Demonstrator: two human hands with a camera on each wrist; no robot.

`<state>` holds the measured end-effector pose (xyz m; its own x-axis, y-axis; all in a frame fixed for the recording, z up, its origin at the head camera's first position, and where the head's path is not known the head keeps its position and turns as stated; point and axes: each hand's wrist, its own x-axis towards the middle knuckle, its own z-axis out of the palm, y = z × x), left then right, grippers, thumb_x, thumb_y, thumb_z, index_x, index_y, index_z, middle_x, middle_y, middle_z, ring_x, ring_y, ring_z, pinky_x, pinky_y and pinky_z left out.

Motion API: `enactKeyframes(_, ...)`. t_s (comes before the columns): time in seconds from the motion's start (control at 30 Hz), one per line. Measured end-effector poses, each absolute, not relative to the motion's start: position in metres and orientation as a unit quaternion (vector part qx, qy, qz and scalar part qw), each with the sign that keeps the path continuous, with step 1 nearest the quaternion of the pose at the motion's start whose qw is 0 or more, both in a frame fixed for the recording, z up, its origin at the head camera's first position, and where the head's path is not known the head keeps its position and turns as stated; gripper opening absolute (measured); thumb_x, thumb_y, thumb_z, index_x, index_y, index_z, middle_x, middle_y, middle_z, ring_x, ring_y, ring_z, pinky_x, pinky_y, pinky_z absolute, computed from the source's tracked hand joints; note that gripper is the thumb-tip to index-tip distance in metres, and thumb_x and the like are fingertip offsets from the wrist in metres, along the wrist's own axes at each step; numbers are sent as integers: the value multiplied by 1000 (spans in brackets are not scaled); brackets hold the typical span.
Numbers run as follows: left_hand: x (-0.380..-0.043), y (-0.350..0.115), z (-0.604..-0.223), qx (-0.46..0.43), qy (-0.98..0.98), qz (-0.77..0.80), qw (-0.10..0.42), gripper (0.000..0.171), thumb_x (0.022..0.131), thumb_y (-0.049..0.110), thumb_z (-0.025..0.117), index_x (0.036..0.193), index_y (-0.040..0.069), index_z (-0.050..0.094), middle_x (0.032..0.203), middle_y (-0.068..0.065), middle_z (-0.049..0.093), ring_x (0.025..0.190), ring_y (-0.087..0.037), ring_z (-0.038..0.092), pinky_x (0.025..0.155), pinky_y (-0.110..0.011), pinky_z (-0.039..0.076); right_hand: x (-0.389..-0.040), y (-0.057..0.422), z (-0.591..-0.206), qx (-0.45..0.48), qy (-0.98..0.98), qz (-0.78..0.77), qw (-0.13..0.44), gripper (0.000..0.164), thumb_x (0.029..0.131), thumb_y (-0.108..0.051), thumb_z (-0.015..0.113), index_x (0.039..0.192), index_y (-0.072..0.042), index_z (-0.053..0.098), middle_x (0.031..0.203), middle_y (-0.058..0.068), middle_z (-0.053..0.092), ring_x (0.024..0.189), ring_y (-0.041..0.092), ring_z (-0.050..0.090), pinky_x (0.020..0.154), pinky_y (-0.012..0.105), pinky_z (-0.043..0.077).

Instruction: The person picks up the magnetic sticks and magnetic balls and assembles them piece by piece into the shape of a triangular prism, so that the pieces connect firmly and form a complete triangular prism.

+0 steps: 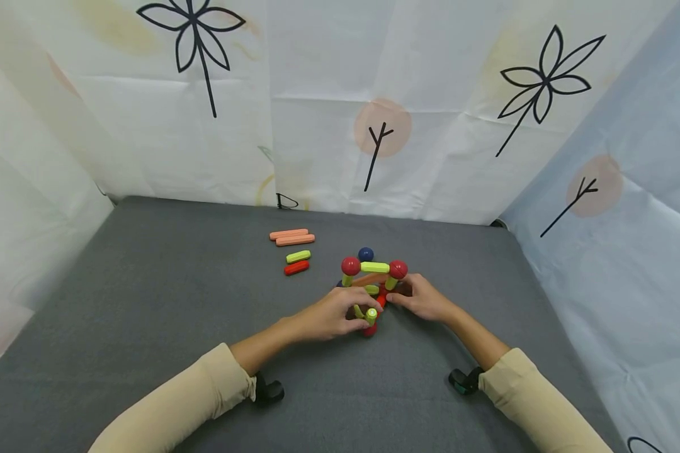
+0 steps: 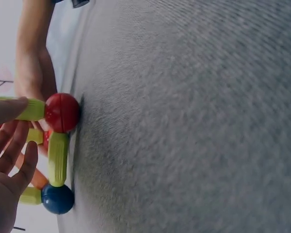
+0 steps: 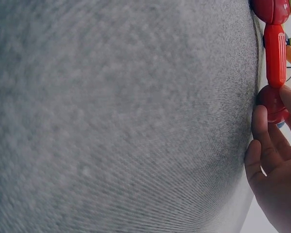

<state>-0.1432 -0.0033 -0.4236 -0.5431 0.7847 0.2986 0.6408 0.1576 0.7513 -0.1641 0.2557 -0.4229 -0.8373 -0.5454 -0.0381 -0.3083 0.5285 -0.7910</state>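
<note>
A frame of coloured rods and balls, which look like magnetic building pieces, stands on the grey table. Between thumb and fingers my left hand (image 1: 335,314) pinches an upright green rod (image 2: 33,110), which rises from a red ball (image 2: 62,112) at the near corner. A green rod (image 2: 58,159) runs from that ball to a blue ball (image 2: 58,199). With thumb and fingers my right hand (image 1: 425,299) grips another low red ball (image 3: 270,103), joined to the near corner by a red rod (image 3: 275,56). Higher up, a green rod (image 1: 375,267) links two red balls.
Behind the frame lies a dark blue ball (image 1: 365,254). To its left, loose on the table (image 1: 164,302), are two orange rods (image 1: 296,240), a short green rod (image 1: 298,257) and a short red rod (image 1: 296,268). White patterned cloth (image 1: 317,126) hangs around the table.
</note>
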Motion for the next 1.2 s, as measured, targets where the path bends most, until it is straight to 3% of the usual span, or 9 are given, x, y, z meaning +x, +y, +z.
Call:
enactKeyframes(0.2, -147, -9, -427, 460, 782, 408, 106, 33, 91, 13, 74, 123, 6, 68, 113, 0, 68, 98, -11, 62, 86, -27, 51, -163, 255, -422, -244, 864, -416, 145, 30, 97, -9, 65, 123, 5, 61, 107, 15, 70, 89, 22, 67, 74, 30, 53)
enactKeyframes(0.33, -156, -25, -432, 421, 813, 387, 110, 26, 89, 12, 76, 115, 10, 72, 106, 3, 69, 91, -6, 62, 82, -25, 52, -163, 254, -421, -242, 867, -410, 144, 31, 96, -10, 66, 123, 4, 61, 110, 14, 70, 92, 22, 67, 78, 32, 53)
enactKeyframes(0.53, -173, -38, -443, 305, 861, 404, 47, 8, 87, 9, 76, 93, 7, 71, 88, 0, 68, 75, -7, 62, 72, -26, 52, -164, 252, -423, -240, 869, -409, 140, 30, 95, -10, 67, 122, 4, 63, 113, 15, 69, 98, 26, 68, 83, 35, 54)
enactKeyframes(0.77, -188, -38, -450, 294, 849, 436, 51, 30, 86, 12, 79, 112, 5, 67, 103, -7, 71, 85, -14, 69, 75, -32, 55, -169, 248, -423, -259, 867, -402, 141, 30, 95, -14, 68, 121, 2, 64, 112, 13, 69, 97, 23, 67, 83, 34, 53)
enactKeyframes(0.97, -193, -40, -448, 319, 844, 425, 69, 27, 88, 13, 77, 113, 5, 71, 106, -6, 73, 95, -17, 70, 82, -35, 55, -189, 257, -413, -273, 839, -424, 206, 23, 95, 0, 61, 117, 8, 63, 100, 17, 68, 85, 23, 63, 74, 34, 53)
enactKeyframes(1.2, -194, -41, -447, 316, 843, 427, 85, 26, 88, 13, 78, 112, 5, 72, 106, -5, 73, 95, -16, 70, 83, -34, 55, -217, 248, -407, -233, 861, -433, 128, 41, 97, -1, 59, 136, 8, 53, 128, 28, 59, 109, 40, 61, 90, 47, 51)
